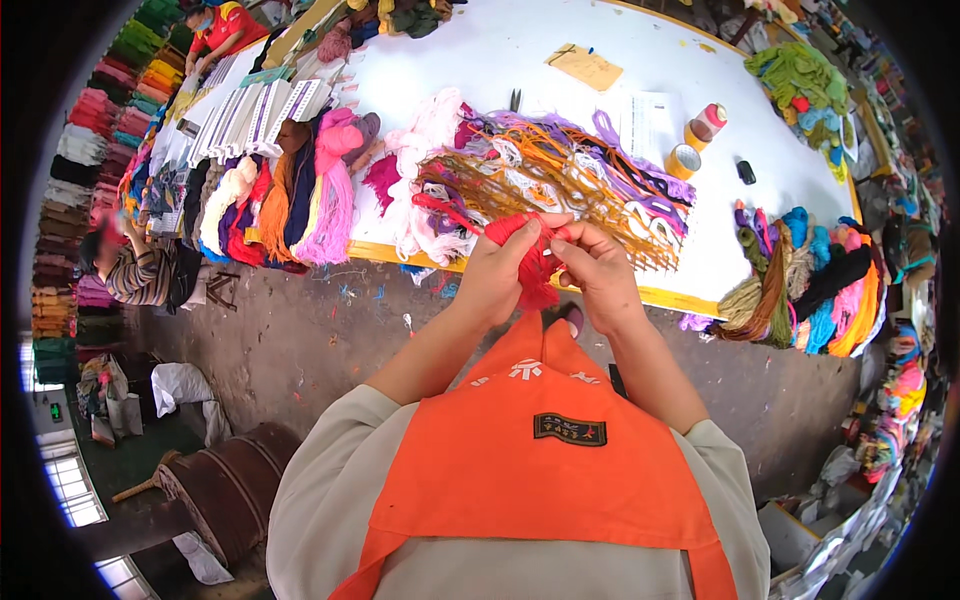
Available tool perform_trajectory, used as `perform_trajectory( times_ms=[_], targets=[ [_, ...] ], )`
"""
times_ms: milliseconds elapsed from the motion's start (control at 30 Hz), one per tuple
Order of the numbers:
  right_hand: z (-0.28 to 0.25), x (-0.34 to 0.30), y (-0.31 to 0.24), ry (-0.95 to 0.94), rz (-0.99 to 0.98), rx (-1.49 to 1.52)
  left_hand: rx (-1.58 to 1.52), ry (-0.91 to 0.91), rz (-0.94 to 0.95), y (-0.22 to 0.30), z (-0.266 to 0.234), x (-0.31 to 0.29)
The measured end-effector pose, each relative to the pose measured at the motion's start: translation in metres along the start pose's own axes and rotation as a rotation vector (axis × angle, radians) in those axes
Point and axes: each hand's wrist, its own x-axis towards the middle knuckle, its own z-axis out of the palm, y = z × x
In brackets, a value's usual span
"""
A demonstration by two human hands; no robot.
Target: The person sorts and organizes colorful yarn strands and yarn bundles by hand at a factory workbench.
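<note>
A bundle of red yarn [538, 285] hangs between my hands, just over the table's near edge. My left hand [497, 272] is closed round its upper part, with the thumb pressed on top. Close beside it, my right hand [598, 270] pinches at the red strands with thumb and forefinger. A thin twisted red length [440, 208] runs from the bundle to the left, over the yarn on the table. Beyond my hands lies a wide heap of orange, brown, white and purple yarn [570, 170], with pale pink skeins [425, 170] at its left.
The white table [470, 50] carries tape rolls [683, 160], a dark small object [746, 172], a cardboard piece [585, 68] and green yarn [797, 80]. Coloured skeins [335, 190] hang over its edge at left, more skeins [815, 280] at right. Two people work at far left.
</note>
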Motion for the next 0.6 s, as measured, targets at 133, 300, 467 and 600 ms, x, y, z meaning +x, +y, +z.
perform_trajectory(
  times_ms=[133,300,467,600],
  targets=[
    [-0.001,0.0,0.001,-0.012,0.014,0.032,0.026,0.012,0.068,-0.004,-0.004,0.001],
    [-0.003,0.0,0.001,-0.009,0.033,0.097,-0.006,0.004,0.063,-0.005,-0.004,0.0],
    [0.002,-0.004,-0.005,0.027,0.005,-0.026,0.013,0.011,0.023,-0.007,0.002,0.002],
    [-0.003,-0.001,-0.002,0.018,-0.045,-0.124,0.026,-0.015,0.031,-0.011,0.004,0.003]
  ],
)
